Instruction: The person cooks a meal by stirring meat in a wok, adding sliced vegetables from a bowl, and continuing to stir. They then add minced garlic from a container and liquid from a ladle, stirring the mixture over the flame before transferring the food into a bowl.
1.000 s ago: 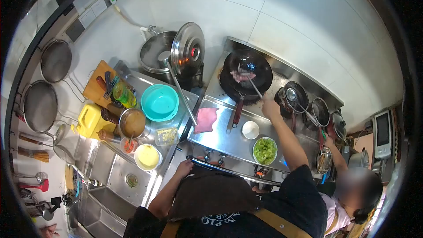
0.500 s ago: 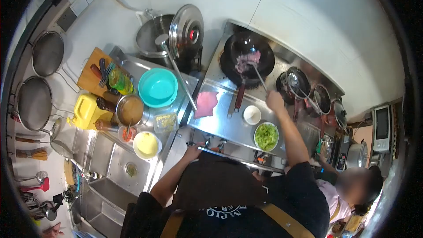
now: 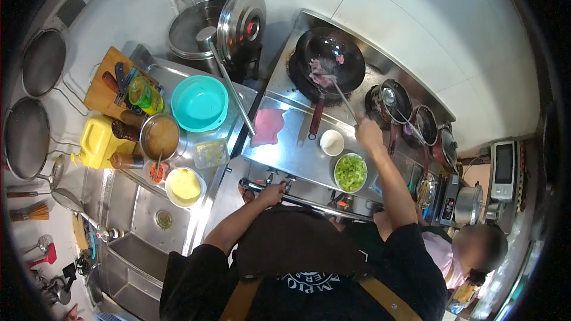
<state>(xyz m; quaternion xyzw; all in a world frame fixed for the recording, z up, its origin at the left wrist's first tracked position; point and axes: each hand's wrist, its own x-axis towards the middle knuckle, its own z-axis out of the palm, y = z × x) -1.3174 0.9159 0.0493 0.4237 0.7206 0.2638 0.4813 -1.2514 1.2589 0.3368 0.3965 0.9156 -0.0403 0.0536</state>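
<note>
My right hand [image 3: 370, 135] is wrapped round the handle of a metal spatula [image 3: 344, 96]. The spatula's blade is down in a black wok [image 3: 348, 62] on the stove, touching pinkish sliced meat [image 3: 321, 77]. One small piece of meat lies apart, higher in the wok. The wok's brown handle points towards me. At the stove's front panel, my left hand [image 3: 273, 194] has its fingers closed at a control knob [image 3: 289, 182]. Between the wok and me stand a small white bowl [image 3: 332, 142] and a bowl of chopped green vegetable [image 3: 350, 173].
A pink cloth [image 3: 267, 127] lies on the steel top. Leftward are a turquoise basin [image 3: 200, 104], a steaming stockpot [image 3: 193, 27] with a long ladle, a yellow jug [image 3: 101, 142] and a sink [image 3: 143, 208]. More pans [image 3: 395, 98] stand right of the wok; another person [image 3: 440, 255] is at lower right.
The spatula blade has moved down and left within the wok, and the meat has shifted towards the wok's handle side. My left hand stays by the knobs. The whole view has shifted slightly.
</note>
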